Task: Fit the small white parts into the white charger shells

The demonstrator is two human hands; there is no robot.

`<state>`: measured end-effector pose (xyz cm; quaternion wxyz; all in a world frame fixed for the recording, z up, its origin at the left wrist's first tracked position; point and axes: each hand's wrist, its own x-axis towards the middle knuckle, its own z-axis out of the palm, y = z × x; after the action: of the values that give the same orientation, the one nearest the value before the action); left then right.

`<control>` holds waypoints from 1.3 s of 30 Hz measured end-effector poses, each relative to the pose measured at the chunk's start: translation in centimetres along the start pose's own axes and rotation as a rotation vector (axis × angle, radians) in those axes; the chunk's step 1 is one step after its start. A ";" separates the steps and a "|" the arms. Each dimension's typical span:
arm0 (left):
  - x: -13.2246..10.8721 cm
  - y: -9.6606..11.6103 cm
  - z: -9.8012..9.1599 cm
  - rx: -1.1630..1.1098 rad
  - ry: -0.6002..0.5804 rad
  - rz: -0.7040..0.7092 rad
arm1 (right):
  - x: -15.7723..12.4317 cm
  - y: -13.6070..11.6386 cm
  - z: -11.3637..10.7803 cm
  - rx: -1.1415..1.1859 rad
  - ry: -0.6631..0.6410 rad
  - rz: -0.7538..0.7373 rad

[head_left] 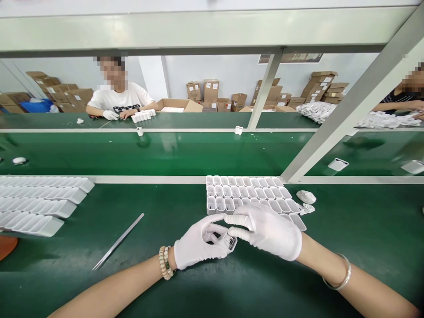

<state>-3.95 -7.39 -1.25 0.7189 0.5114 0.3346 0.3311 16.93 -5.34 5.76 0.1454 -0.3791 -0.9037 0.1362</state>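
Observation:
My left hand (pixel 202 243), in a white glove, is closed around a small white plastic housing (pixel 229 242). The open end of that housing faces right and shows metal parts inside. My right hand (pixel 270 229), gloved too with ribbed covers on its fingertips, reaches in from the right. Its bent fingers meet the upper edge of the housing; whether they also pinch a small part is hidden. Just behind both hands stand rows of open white housings (pixel 245 192), partly covered by my right hand. Metal tweezers (pixel 118 241) lie on the green table to the left.
More white housings (pixel 43 198) stand in rows at the left. Crumpled white pieces (pixel 306 197) lie right of the near rows. A sunken green conveyor belt (pixel 185 152) carries a white case (pixel 338 164). A slanting metal post (pixel 351 92) rises at the right. Across sits a co-worker (pixel 121 99).

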 end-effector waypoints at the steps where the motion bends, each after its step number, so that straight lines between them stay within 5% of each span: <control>1: 0.0 0.0 0.0 0.000 -0.002 -0.006 | 0.0 0.1 0.1 -0.009 -0.002 -0.002; 24: 0.1 -0.2 -0.2 -0.012 0.006 0.017 | -0.7 0.2 1.1 -0.335 0.236 -0.292; 39: 0.1 0.2 -0.1 0.075 0.022 0.018 | -1.3 0.5 1.2 -0.435 0.083 -0.399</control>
<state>-3.98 -7.27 -1.09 0.6926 0.5373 0.3501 0.3302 17.68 -6.09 4.27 0.1215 -0.2215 -0.9615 -0.1078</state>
